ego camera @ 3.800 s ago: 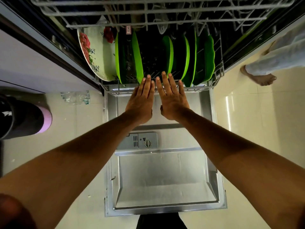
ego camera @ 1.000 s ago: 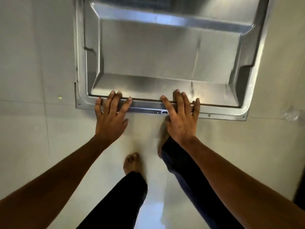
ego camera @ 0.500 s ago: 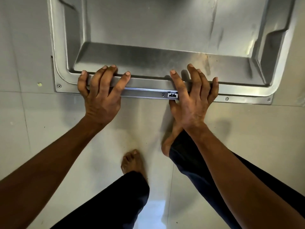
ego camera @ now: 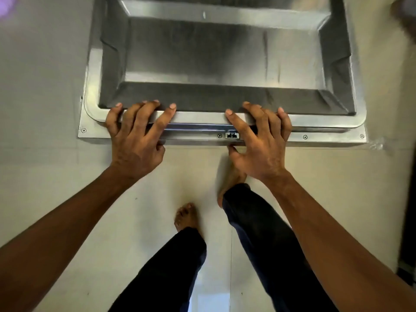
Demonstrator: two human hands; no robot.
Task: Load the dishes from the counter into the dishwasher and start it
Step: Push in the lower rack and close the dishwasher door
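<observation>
At the front edge of the dishwasher door (ego camera: pixel 225 52), I see both of the person's bare hands clamped on the steel rim. The door fills the upper part of the head view, its recessed inner face turned up toward the camera; from this steep angle I cannot say whether it lies flat or is tilted. The left hand (ego camera: pixel 135 140) holds the rim near the door's left corner, four fingers curled over the top of the lip and the thumb tucked beneath the edge. The right hand (ego camera: pixel 258 145) holds the same rim right of the door's middle, fingers spread and hooked over the lip, thumb set under the edge. Between the two hands, just beside the right index finger, the small latch (ego camera: pixel 232 135) sits in the door's edge strip, a screw head (ego camera: pixel 219 136) just to its left. Below the door, on the pale tiled floor (ego camera: pixel 56 188), stand the person's bare feet: the right foot (ego camera: pixel 233 176) close under the door's edge and partly hidden behind the right hand, the left foot (ego camera: pixel 185 216) farther back from the door. Dark trouser legs (ego camera: pixel 168 266) cover both shins
</observation>
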